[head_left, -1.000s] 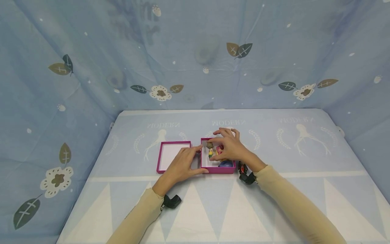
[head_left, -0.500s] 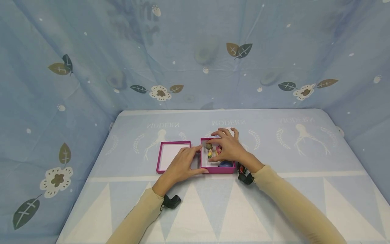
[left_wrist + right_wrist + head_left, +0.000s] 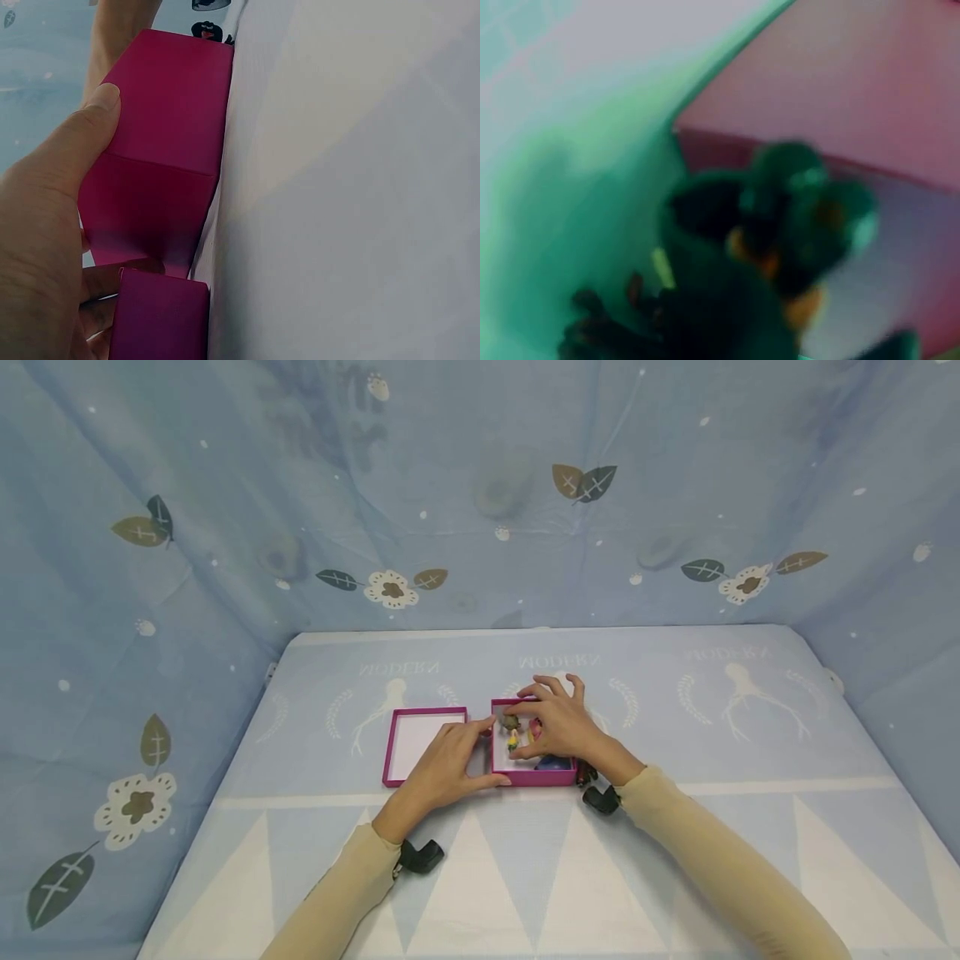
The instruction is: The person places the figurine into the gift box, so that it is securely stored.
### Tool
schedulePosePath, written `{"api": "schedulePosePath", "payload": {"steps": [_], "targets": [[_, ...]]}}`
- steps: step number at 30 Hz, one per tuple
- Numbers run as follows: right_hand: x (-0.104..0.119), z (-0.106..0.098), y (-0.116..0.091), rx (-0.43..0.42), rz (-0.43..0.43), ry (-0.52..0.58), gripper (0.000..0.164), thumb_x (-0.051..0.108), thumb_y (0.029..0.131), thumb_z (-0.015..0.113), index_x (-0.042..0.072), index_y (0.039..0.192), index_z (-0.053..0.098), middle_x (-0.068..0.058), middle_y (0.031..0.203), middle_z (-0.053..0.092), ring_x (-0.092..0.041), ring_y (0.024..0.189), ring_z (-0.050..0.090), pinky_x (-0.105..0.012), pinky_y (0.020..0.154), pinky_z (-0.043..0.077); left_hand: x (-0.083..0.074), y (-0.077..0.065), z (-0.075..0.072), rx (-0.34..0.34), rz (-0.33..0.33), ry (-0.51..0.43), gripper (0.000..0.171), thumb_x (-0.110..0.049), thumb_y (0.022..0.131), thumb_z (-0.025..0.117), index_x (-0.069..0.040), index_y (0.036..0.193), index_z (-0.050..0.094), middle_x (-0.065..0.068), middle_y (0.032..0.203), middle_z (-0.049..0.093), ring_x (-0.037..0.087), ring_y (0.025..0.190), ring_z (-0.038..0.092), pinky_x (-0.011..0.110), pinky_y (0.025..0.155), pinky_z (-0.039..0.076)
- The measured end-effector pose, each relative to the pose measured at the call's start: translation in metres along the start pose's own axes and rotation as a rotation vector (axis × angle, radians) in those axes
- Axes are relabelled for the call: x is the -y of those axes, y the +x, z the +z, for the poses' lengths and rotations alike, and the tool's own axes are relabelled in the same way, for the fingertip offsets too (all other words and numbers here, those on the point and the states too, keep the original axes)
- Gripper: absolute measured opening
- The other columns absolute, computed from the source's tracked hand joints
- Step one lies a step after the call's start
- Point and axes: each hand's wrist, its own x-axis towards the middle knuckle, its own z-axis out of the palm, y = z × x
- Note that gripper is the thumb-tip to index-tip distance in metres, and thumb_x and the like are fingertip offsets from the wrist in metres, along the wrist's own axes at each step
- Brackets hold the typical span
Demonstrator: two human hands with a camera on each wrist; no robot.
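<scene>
A magenta box [image 3: 534, 779] with a white inside stands at mid-table. My left hand [image 3: 444, 767] holds its near left corner, thumb on the front wall and fingers at the left wall; the left wrist view shows this thumb [image 3: 90, 124] on the box [image 3: 169, 105]. Inside, a small toy figurine [image 3: 512, 739] with a grey-brown head and yellow-green body lies between the index finger and thumb of my right hand [image 3: 562, 727], which pinches it. Partly hidden under that hand are a pink-and-yellow figurine [image 3: 535, 731] and a blue piece [image 3: 552, 762].
A shallow magenta-rimmed lid [image 3: 387, 760], white inside, lies left of the box. Against the box's right side stands a dark figure [image 3: 586, 772], large and blurred as a dark green figure [image 3: 735, 277] in the right wrist view. Black wrist cameras hang below both sleeves.
My right hand has shifted slightly left inside the box with the pinched figurine. The left hand keeps its hold on the box, and the lid stays put. The head view has shifted slightly.
</scene>
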Motion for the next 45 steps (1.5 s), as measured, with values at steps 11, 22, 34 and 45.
{"api": "schedulePosePath", "payload": {"steps": [11,22,34,45], "targets": [[0.0022,0.0003,0.0007,0.024,0.019,-0.030,0.071,0.072,0.060,0.079,0.035,0.120,0.070,-0.002,0.131,0.059,-0.033,0.140,0.033,-0.071,0.107,0.010,-0.0002,-0.0001,0.0002,0.005,-0.011,0.005,0.097,-0.068,0.076,0.070,-0.010,0.149,0.040,0.003,0.140,0.056,0.021,0.121,0.055,0.038,0.108,0.038],[0.0030,-0.0022,0.0009,0.039,0.032,0.005,0.071,0.071,0.060,0.079,0.035,0.121,0.070,-0.001,0.132,0.059,-0.032,0.140,0.034,-0.070,0.108,0.010,-0.0006,0.0001,0.0004,-0.013,0.004,-0.002,0.096,-0.067,0.076,0.070,-0.008,0.147,0.042,0.004,0.140,0.057,0.022,0.120,0.056,0.039,0.107,0.039],[0.0024,-0.0015,0.0020,0.051,0.022,-0.049,0.073,0.072,0.059,0.077,0.037,0.123,0.068,-0.002,0.131,0.058,-0.031,0.136,0.039,-0.069,0.108,0.012,-0.0003,0.0005,0.0012,0.002,-0.010,-0.012,0.097,-0.068,0.077,0.069,-0.010,0.148,0.041,0.002,0.141,0.056,0.021,0.120,0.056,0.039,0.108,0.038],[0.0023,-0.0053,0.0011,0.084,-0.018,-0.089,0.069,0.071,0.064,0.074,0.039,0.125,0.067,-0.006,0.137,0.053,-0.032,0.135,0.039,-0.071,0.109,0.011,0.0003,0.0003,0.0012,0.013,-0.008,0.000,0.097,-0.068,0.077,0.069,-0.010,0.149,0.040,0.003,0.139,0.057,0.021,0.120,0.056,0.039,0.108,0.038]]}}
